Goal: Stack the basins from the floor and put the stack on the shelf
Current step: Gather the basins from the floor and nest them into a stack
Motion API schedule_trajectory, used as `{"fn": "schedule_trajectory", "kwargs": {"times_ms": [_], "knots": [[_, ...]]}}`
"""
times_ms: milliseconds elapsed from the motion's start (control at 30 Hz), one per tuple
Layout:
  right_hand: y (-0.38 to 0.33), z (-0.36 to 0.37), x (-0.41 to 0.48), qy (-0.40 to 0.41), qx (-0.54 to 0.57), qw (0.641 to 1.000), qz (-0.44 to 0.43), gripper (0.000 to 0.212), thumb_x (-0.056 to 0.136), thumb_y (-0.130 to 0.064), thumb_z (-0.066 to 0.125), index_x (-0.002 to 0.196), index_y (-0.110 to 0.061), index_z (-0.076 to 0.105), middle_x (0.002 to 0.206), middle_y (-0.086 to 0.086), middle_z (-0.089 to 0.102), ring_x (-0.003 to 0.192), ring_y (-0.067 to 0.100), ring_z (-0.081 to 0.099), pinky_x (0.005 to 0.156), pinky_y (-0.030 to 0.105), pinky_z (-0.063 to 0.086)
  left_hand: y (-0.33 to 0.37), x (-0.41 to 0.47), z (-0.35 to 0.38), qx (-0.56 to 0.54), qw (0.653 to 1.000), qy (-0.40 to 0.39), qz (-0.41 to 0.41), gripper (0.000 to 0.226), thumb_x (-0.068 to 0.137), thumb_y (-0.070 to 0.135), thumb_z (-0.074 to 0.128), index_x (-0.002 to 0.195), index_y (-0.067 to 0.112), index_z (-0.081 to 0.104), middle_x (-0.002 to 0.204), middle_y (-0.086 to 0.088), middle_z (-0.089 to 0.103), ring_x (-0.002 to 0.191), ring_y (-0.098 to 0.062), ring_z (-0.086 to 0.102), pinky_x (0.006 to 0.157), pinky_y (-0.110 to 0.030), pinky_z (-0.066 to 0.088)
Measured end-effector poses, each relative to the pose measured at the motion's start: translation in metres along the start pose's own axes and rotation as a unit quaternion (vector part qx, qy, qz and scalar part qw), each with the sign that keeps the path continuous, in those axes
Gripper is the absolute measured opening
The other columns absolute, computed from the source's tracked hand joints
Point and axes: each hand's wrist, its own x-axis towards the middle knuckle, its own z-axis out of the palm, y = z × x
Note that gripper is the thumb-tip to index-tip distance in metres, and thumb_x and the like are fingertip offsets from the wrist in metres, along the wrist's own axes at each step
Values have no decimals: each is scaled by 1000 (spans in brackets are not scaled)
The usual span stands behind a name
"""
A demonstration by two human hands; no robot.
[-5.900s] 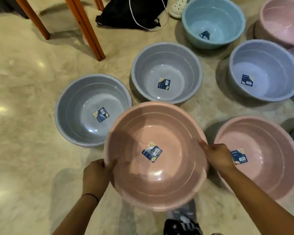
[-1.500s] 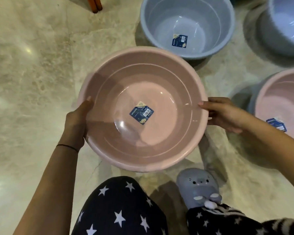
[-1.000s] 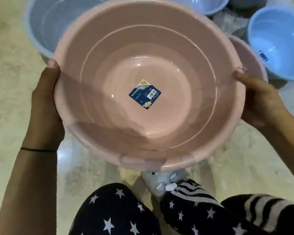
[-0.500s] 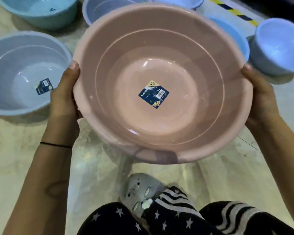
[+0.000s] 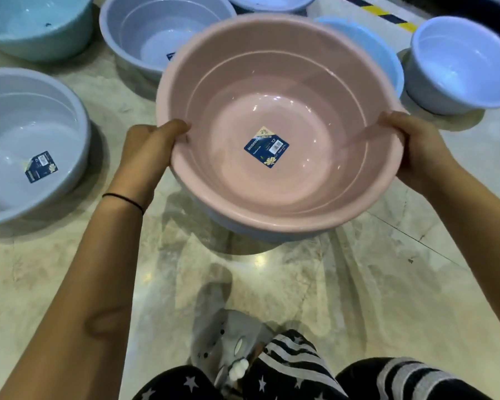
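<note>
**Pink basin held over the floor**

Round glossy pink plastic basin (image 5: pixel 286 174) w/ stepped inner wall, gripped at opp. rims by left hand (image 5: pixel 150 148) & right hand (image 5: pixel 410 151), above a grey-blue basin (image 5: pixel 243 226) on the marble floor (image 5: pixel 358 284). Dark blue sticker (image 5: pixel 266 151) at centre, print too blurred to read. Grey basin (image 5: pixel 26 145) at left carries a similar one.

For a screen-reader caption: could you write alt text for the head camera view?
Two bare hands, left hand and right hand, hold a pink basin by its rim above a marble floor. Grey and blue basins stand around it, including a grey basin at left.
</note>
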Motion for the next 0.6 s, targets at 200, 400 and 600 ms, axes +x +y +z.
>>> {"fn": "schedule_trajectory", "kwargs": {"times_ms": [200, 400, 600], "knots": [[31, 7, 23, 4, -351, 936, 38, 36, 101, -38, 45, 108, -10, 67, 98, 6, 67, 86, 19, 64, 76, 29, 47, -34, 19, 14, 188, 978, -39, -86, 66, 81, 55, 49, 111, -1, 66, 115, -22, 66, 107, -40, 60, 94, -43, 49], [47, 11, 30, 13, -229, 966, 123, 45, 101, -39, 45, 130, -7, 56, 116, 12, 67, 105, 31, 64, 94, 50, 51, -52, 16, 26, 87, 992, -42, -87, 28, 100, 26, 47, 116, 5, 58, 93, -4, 64, 77, -20, 59, 61, -21, 45], [61, 12, 28, -7, -102, 981, 163, 41, 100, -48, 42, 121, -17, 58, 102, 7, 70, 91, 25, 68, 72, 41, 55, -54, 13, 31, 18, 995, -22, -92, 39, 99, 23, 45, 135, 8, 47, 113, -10, 59, 85, -24, 59, 69, -35, 48]]}}
